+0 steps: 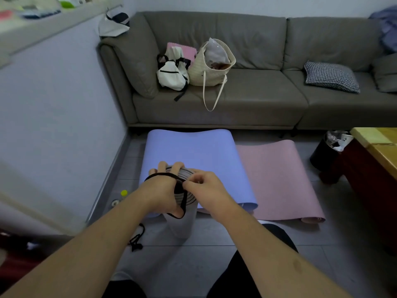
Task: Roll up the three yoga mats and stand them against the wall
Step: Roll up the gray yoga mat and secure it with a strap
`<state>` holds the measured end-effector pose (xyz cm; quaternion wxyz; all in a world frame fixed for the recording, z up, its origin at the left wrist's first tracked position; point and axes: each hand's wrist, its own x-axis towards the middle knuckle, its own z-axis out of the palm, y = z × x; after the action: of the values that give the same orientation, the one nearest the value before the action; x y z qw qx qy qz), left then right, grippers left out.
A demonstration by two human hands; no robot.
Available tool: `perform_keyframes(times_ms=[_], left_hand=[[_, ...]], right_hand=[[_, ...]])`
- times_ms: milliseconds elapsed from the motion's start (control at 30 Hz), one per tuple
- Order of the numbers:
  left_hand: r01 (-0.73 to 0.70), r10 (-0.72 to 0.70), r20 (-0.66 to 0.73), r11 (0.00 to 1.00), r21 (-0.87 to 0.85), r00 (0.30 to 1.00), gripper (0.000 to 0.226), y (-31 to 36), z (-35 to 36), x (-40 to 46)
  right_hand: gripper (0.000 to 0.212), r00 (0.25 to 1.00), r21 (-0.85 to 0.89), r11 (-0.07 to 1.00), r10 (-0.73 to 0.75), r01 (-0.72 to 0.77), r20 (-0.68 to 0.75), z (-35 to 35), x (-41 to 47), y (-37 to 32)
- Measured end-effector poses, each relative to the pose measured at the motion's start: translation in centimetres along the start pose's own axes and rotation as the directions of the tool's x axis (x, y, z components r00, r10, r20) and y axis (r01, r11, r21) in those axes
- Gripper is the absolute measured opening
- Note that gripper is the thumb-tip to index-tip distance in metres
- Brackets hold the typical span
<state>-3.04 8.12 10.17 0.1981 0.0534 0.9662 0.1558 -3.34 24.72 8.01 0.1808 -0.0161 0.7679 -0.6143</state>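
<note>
A grey yoga mat [182,224] is rolled up and stands on end on the floor in front of me. My left hand [163,190] grips the top of the roll, and a black strap [181,196] loops over that hand and the roll's end. My right hand [206,188] pinches the strap at the top of the roll. Behind it a blue mat [197,153] lies flat and unrolled on the floor. A pink mat [279,175] lies flat to its right, its near end curled.
A grey sofa [257,100] with bags and a cushion blocks the far side. The wall [53,115] runs along the left. A wooden table [378,151] and a black bin [326,153] stand at right. Another black strap [137,239] and a small yellow-capped bottle [124,192] lie near the wall.
</note>
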Motion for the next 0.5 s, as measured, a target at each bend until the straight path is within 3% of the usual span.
perform_keyframes(times_ms=[67,133,233,333,500], left_hand=[[-0.059,0.058,-0.046,0.998,-0.023,0.997,0.115,-0.3,0.2,-0.3],[-0.115,0.109,-0.119,0.992,-0.052,0.987,0.110,-0.6,0.6,-0.8],[-0.180,0.155,-0.202,0.977,-0.110,0.967,0.092,-1.0,1.0,-1.4],[-0.220,0.186,-0.209,0.964,-0.152,0.960,0.081,-1.5,0.7,-1.7],[-0.278,0.238,-0.196,0.937,-0.213,0.951,0.075,-2.5,0.1,-1.2]], right_hand=[[0.020,0.993,0.207,0.972,0.119,-0.110,-0.028,0.0,0.0,-0.6],[0.026,0.970,0.483,0.852,0.242,-0.203,-0.021,-0.5,0.1,-1.1],[0.031,0.941,0.680,0.683,0.338,-0.266,0.029,-1.2,0.6,-1.0],[0.032,0.923,0.670,0.679,0.383,-0.301,0.026,-1.2,1.5,0.4],[0.015,0.938,0.449,0.855,0.334,-0.259,-0.094,-1.5,2.9,1.1]])
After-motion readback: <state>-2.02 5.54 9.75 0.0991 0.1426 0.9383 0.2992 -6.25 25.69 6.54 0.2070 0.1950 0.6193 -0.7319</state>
